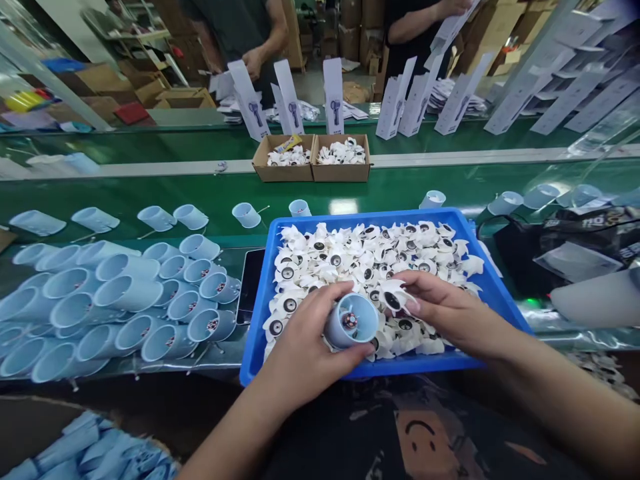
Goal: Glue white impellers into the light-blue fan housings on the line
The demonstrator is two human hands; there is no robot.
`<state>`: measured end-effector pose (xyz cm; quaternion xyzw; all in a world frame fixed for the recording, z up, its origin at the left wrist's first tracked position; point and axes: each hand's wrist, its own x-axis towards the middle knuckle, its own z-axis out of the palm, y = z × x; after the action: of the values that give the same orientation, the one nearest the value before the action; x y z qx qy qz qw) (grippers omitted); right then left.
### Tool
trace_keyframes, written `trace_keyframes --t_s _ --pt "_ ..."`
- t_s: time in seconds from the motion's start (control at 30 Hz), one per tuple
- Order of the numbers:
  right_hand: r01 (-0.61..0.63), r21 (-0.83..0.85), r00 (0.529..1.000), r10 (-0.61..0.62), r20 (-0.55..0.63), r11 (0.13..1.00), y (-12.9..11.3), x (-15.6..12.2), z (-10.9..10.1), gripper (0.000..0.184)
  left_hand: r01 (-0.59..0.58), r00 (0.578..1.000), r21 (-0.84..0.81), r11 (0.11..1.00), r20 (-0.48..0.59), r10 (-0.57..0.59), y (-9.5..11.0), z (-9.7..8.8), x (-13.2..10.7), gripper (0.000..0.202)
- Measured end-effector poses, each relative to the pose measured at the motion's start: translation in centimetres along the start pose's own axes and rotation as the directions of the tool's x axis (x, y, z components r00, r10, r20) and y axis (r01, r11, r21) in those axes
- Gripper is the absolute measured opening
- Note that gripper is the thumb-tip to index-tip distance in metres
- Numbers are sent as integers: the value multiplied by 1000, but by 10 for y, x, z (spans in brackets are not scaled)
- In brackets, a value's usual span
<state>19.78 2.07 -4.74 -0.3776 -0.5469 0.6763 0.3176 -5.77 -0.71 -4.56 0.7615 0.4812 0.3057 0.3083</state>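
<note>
My left hand (313, 340) is wrapped round a light blue fan housing (369, 325), its open end turned up toward me. Inside it a small copper-wound motor (350, 321) shows. Just to the right, my right hand (443, 307) pinches a white fan blade (395, 297) with a dark round hub. The blade and the housing are close together but apart. Both hands are over a blue tray (500, 303) heaped with white fan blades (320, 250).
Many blue housings (127, 293) lie stacked at left, beside a phone (250, 287). Others stand along the green belt (200, 183). Beyond are two cardboard boxes (341, 173) of white parts and upright white cartons (334, 100). A black bag (575, 247) lies at right. Two people work opposite.
</note>
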Motion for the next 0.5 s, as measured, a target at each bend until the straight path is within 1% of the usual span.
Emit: trace_keyframes --t_s 0.03,0.07,0.1,0.17,0.23,0.27,0.33,0.37,0.4,0.43,0.47,0.5 --pt "-64 211 998 65 2 975 5 -2 2 35 -28 999 7 1000 19 28 3 1 2 64" --pt "-110 366 994 110 20 924 10 -4 5 38 -60 998 15 998 28 59 5 2 4 62" --pt "-139 462 990 136 41 876 15 -4 6 38 -92 995 25 995 32 92 8 3 5 60" --pt "-170 545 985 162 65 821 21 -5 8 36 -145 989 53 988 28 144 11 4 7 62" --pt "-171 558 983 176 45 812 21 -6 8 36 -169 986 87 982 30 167 12 5 8 64" --pt "-155 542 985 172 20 826 20 -7 8 36 -170 985 100 980 36 167 12 5 8 64" --pt "-81 450 993 110 -38 889 13 -9 8 35 -162 986 118 980 42 159 11 6 9 62" --pt "-29 358 997 55 -62 933 8 -10 9 31 -158 987 128 979 43 154 11 7 9 61" --pt "27 220 997 -11 -75 975 3 -11 10 27 -156 988 139 978 41 152 11 7 9 60" --pt "85 36 994 -83 -72 996 -1 -11 12 24 -161 987 153 975 38 157 11 8 9 60" --pt "143 -174 987 -154 -54 974 -5 -11 15 23 -174 985 169 970 35 170 11 10 9 59" --pt "190 -377 976 -215 -24 906 -9 -10 18 24 -192 981 185 964 31 190 11 12 9 58"
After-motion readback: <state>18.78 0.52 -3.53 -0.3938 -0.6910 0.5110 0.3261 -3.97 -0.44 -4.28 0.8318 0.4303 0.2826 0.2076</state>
